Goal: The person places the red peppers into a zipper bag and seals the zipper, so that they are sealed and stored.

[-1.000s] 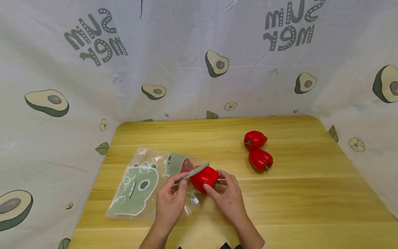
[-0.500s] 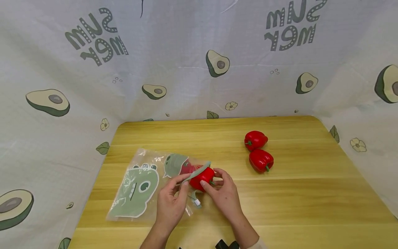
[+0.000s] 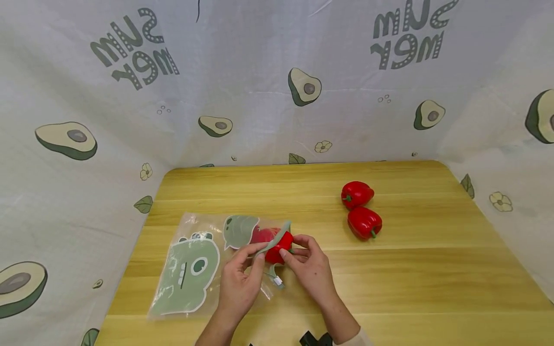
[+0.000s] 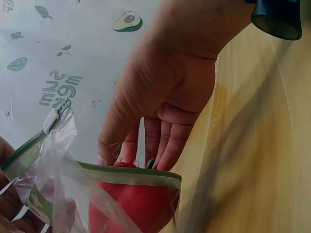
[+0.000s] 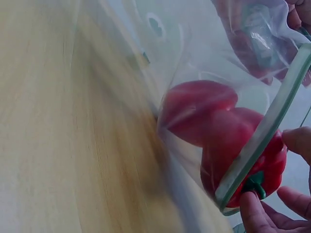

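Note:
A clear zip bag (image 3: 213,293) with green monster prints lies toward the left of the table. My left hand (image 3: 240,284) pinches its green-lined mouth and holds it apart. With thumb and fingertips, my right hand (image 3: 314,273) grips a red bell pepper (image 3: 277,252) by its stem end. Most of that pepper is inside the bag mouth; its green stem (image 5: 255,183) sticks out in the right wrist view. Deeper in the bag lies another red pepper (image 5: 194,109), seen through the film. A white zip slider (image 4: 50,120) sits at one end of the strip.
Two more red bell peppers, one behind (image 3: 357,194) the other (image 3: 364,222), lie at the right rear of the wooden table (image 3: 415,283). An avocado-print curtain (image 3: 259,72) hangs behind and beside the table. A black object (image 3: 316,339) shows at the bottom edge.
My right hand has moved slightly left, and the pepper has gone further into the bag mouth. The left hand keeps its hold while the bag shifts a little toward me.

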Available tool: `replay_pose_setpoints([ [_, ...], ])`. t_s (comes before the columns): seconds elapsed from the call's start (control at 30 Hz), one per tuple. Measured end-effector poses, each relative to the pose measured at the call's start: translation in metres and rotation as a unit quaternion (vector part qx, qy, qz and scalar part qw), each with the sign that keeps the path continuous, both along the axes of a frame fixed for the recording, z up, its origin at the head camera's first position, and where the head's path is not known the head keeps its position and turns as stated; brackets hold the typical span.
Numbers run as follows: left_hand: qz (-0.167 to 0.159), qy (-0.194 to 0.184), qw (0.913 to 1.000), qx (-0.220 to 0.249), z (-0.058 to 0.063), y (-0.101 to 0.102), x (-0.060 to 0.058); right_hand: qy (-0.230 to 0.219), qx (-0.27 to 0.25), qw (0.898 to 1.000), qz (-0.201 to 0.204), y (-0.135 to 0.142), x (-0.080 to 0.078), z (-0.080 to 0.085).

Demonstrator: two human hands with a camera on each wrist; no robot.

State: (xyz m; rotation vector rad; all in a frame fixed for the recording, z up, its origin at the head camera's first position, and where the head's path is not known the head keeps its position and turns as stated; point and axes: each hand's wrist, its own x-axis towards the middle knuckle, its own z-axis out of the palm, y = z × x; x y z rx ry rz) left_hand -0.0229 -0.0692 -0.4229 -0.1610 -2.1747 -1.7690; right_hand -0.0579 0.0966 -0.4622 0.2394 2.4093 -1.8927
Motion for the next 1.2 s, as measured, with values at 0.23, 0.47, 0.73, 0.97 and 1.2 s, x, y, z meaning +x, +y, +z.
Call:
replay_pose_setpoints([
  [0.23, -0.007, -0.008, 0.9999, 0.000, -0.001, 0.001, 0.000, 0.020, -0.037, 0.999, 0.015, -0.001, 0.002, 0.000],
  [0.47, -0.009, -0.006, 0.9999, -0.003, -0.001, 0.002, 0.001, 0.053, -0.021, 0.998, 0.041, -0.002, 0.002, 0.000],
  [0.73, -0.007, 0.008, 0.9999, -0.006, -0.004, 0.001, 0.000, 0.065, 0.029, 0.995, 0.068, -0.001, 0.005, -0.002],
  [0.97, 0.000, 0.007, 1.0000, -0.002, -0.006, 0.000, -0.001, 0.069, 0.054, 0.994, 0.060, 0.006, 0.007, -0.002],
  [1.2, 0.005, -0.002, 0.9999, 0.009, -0.006, -0.001, -0.002, 0.086, 0.059, 0.994, 0.024, 0.021, 0.005, -0.002],
])
